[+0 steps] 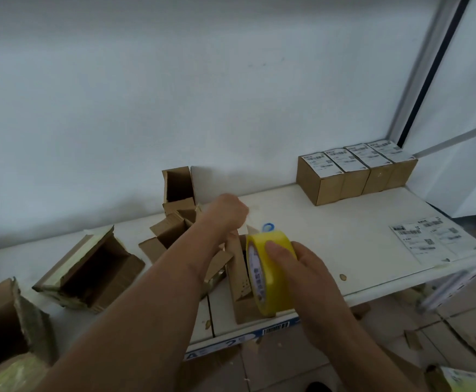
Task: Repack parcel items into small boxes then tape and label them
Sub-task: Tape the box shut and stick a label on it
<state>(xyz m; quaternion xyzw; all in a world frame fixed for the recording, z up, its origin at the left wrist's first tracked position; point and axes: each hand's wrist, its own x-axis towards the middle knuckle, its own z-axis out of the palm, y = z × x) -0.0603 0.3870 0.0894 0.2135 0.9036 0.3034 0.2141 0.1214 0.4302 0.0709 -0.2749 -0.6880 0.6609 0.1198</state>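
Gripping the yellow tape roll (270,271), right-hand fingers (280,254) curl over its top.

A bright yellow tape roll (270,271) with a blue-printed white core, plain brown cardboard boxes (352,181) topped with white labels printed in black, a white shelf (330,227) with a blue front strip, and a pale grey-white wall (174,94).
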